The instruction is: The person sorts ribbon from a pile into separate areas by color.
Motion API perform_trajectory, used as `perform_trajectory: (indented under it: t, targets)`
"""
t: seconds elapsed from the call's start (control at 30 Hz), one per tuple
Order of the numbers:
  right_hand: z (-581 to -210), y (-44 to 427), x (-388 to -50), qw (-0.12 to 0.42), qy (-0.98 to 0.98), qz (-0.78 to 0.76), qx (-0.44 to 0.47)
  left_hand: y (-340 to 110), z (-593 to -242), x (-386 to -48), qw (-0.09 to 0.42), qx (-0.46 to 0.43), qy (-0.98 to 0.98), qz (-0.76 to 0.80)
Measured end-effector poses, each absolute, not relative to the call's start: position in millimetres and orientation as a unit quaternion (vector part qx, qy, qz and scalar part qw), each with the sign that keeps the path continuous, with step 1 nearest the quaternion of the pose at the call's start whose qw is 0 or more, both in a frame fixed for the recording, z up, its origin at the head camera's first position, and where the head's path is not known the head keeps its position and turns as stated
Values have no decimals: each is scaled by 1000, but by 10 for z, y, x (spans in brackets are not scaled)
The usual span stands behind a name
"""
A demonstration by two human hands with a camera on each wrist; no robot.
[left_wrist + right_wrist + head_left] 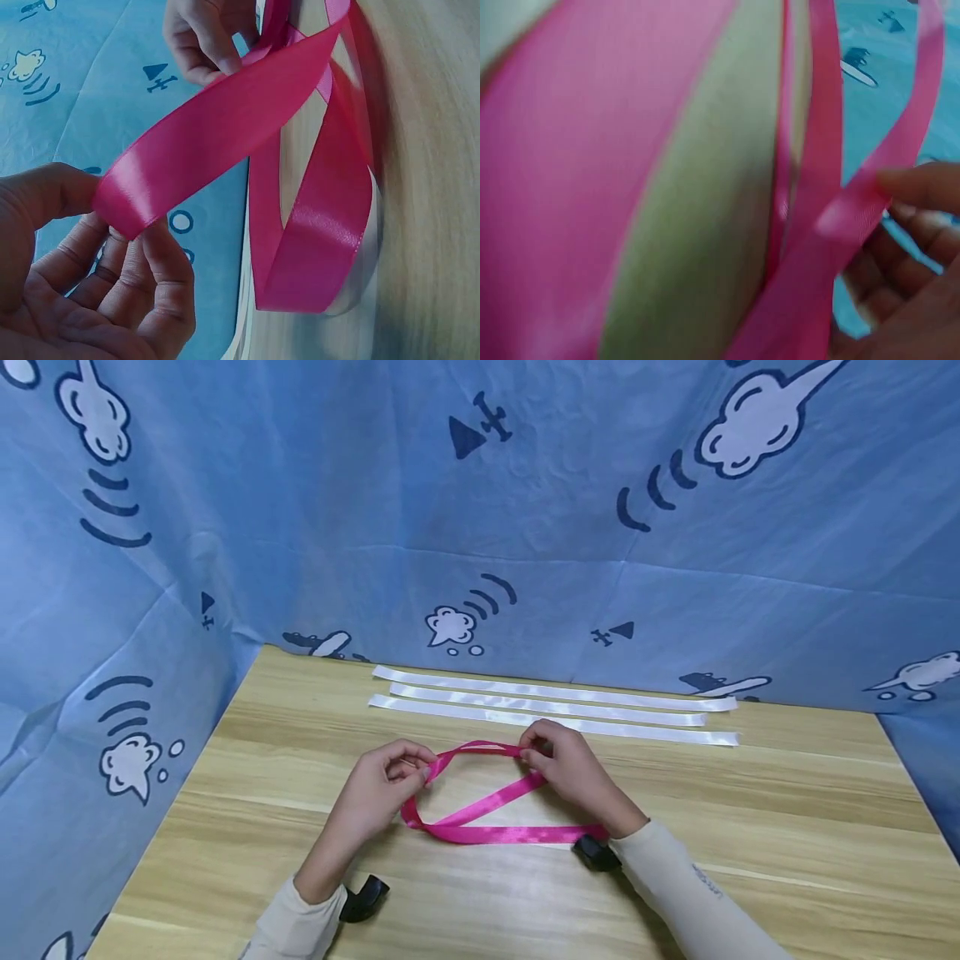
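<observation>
Head view: my left hand and my right hand each pinch the pink ribbon between thumb and fingers; it loops between them over the wooden table, nearer me than three white ribbons.

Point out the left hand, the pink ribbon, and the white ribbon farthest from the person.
Left hand (375, 790): head view, on the back of the hand.
Pink ribbon (217, 133): left wrist view, on the stretch that hand pinches.
Farthest white ribbon (555, 688): head view, midway along its length.
</observation>
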State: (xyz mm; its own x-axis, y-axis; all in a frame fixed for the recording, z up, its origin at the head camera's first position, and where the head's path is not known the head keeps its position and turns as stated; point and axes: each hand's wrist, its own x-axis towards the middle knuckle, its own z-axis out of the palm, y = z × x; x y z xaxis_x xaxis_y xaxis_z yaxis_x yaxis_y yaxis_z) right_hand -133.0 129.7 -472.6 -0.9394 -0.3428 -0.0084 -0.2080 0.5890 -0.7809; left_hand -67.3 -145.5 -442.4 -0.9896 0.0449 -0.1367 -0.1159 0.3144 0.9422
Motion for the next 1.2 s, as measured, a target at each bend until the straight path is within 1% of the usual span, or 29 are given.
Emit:
perform_trajectory:
  t: [0.17, 0.5, 0.8, 1.2]
  targets:
    - [-4692, 1391, -1313, 92, 871, -459, -152, -1470, -4422, -680, 64, -21, 808, 585]
    - [-4564, 1586, -1234, 96, 850, -498, -144, -1488, -4390, -661, 74, -22, 798, 598]
    - [-4436, 1769, -1167, 114, 824, -537, -140, -1517, -4385, -656, 82, -8, 789, 608]
    - [-4326, 2076, -1098, 99, 818, -555, -113, -1541, -4330, -648, 78, 3, 778, 624]
